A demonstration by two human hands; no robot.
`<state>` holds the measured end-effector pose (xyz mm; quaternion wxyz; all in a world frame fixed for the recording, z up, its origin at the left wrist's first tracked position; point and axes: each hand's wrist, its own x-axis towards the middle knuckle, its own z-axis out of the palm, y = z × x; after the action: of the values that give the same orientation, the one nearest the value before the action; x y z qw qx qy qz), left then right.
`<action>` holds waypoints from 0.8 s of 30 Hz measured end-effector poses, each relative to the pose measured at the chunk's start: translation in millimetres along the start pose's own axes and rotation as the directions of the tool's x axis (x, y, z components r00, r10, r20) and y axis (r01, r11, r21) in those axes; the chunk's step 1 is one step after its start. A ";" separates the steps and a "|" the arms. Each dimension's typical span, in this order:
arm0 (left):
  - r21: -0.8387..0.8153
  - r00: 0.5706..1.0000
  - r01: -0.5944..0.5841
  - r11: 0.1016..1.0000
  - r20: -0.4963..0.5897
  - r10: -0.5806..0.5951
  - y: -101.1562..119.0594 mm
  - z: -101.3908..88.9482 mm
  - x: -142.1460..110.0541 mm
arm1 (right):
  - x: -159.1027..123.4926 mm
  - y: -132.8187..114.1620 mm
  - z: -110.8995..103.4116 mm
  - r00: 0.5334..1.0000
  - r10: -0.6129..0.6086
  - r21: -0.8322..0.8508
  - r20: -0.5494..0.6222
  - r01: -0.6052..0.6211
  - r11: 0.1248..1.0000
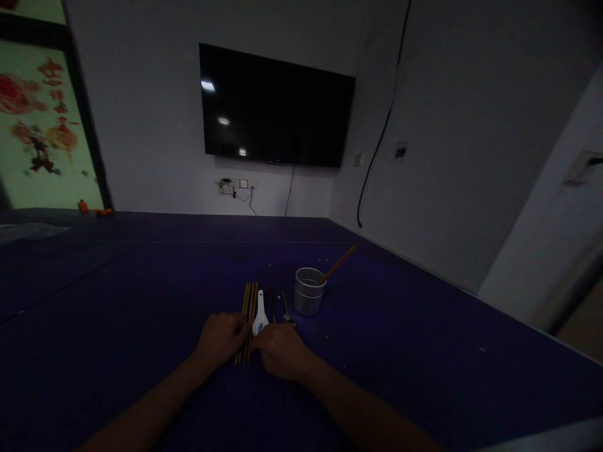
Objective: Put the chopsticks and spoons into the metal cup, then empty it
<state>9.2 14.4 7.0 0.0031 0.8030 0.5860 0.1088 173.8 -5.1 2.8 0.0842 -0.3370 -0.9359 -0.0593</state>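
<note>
Several wooden chopsticks point(246, 300) lie side by side on the dark blue surface, pointing away from me. My left hand point(222, 338) is closed against their left side, fingertips on the sticks. From the right, my right hand point(281, 349) pinches at the lower part of the same row, its fingers curled. A white soup spoon point(260, 314) with a blue mark in its bowl lies just right of the chopsticks, above my right fingers. Beyond that hand are a thin dark utensil point(272, 302) and a metal utensil point(285, 304), whose lower end is partly hidden.
A metal cup point(308, 304) with a wooden stick point(337, 264) leaning out stands to the right. Small white specks dot the surface. Orange items point(83, 206) and clear plastic point(31, 233) lie far left. A television point(277, 110) hangs on the back wall; a black cable point(377, 150) dangles right.
</note>
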 end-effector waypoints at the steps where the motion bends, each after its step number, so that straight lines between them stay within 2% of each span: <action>1: -0.002 1.000 -0.005 1.000 0.000 0.005 -0.3 0.0 0.0 | 0.0 -0.3 -0.3 1.000 0.005 0.003 -0.001 -0.005 1.000; 24: 0.039 0.998 -0.046 0.998 -0.033 0.048 -2.4 2.4 0.1 | -0.5 0.9 1.8 1.000 -0.004 0.043 -0.013 0.005 0.999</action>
<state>7.4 15.5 4.3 -0.0247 0.8145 0.5688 0.1115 174.5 -4.5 1.0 0.0970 -0.3325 -0.9372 -0.0416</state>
